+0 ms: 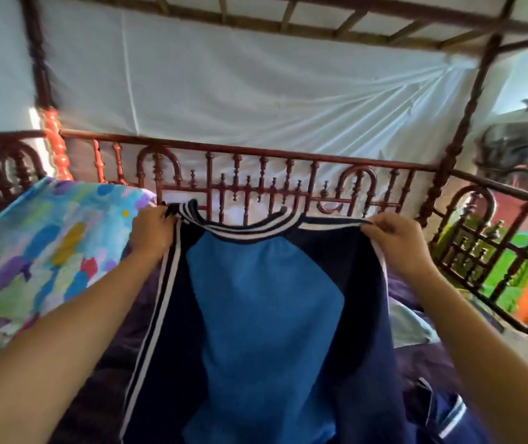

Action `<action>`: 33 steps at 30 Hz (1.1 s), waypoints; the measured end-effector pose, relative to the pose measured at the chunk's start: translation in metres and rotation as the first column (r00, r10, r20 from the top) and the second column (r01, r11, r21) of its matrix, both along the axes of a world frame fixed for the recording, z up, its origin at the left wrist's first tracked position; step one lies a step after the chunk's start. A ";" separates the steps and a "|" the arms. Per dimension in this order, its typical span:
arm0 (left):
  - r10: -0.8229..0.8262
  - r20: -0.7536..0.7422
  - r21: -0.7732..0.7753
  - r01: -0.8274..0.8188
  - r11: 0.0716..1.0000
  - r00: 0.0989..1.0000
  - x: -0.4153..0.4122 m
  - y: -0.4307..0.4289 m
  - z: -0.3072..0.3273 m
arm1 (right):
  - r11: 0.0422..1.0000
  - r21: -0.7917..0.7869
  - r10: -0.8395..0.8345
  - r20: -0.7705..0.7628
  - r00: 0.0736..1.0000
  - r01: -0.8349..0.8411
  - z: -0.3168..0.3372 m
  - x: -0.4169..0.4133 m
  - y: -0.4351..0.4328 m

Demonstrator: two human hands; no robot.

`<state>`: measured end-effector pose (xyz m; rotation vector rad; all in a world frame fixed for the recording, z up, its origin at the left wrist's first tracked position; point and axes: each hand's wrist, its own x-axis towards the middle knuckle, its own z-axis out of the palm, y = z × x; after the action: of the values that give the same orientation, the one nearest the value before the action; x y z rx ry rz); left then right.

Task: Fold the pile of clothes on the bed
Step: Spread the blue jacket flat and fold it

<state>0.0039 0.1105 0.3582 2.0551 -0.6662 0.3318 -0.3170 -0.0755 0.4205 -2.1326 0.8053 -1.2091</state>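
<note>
The left hand and right hand, set well apart, each pinch a shoulder of a navy and light-blue sports jersey with white stripes. It hangs spread between them above the purple-covered bed. A multicoloured patterned pillow lies to its left, with a carved red-brown wooden railing behind.

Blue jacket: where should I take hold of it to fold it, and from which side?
At both shoulder tops beside the striped collar, from above, where the left hand and right hand grip it: held there, the jacket hangs flat and spread.
</note>
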 end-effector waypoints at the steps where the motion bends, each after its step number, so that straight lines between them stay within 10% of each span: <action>1: -0.002 -0.038 0.094 0.005 0.996 0.999 -0.003 0.003 -0.031 | 0.999 0.030 -0.013 -0.071 0.997 0.015 -0.025 0.002 0.002; 6: 0.139 -0.366 0.423 0.032 0.906 0.920 -0.047 0.034 -0.155 | 0.966 0.256 0.072 -0.358 0.931 0.024 -0.138 0.027 0.024; 11: 0.029 -0.683 0.222 0.170 0.960 0.729 -0.109 0.051 -0.190 | 0.948 0.315 0.174 -0.389 0.905 -0.047 -0.170 0.058 0.055; 15: -0.196 -0.916 -0.170 0.103 0.980 0.349 -0.148 0.051 -0.182 | 0.914 0.372 0.311 -0.385 0.869 -0.162 -0.183 0.075 0.083; 25: -0.355 -0.935 -0.355 -0.078 0.932 0.011 -0.154 0.058 -0.179 | 0.741 0.544 0.624 -0.339 0.705 -0.394 -0.211 0.076 0.141; 33: -0.179 -0.939 -0.212 -0.085 0.974 0.293 -0.153 0.068 -0.194 | 0.717 0.590 0.664 -0.417 0.621 -0.371 -0.249 0.067 0.126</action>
<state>-0.1495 0.1790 0.1645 1.5746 0.1096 -0.8535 -0.2499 0.0502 0.1717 -2.1136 0.5330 0.0299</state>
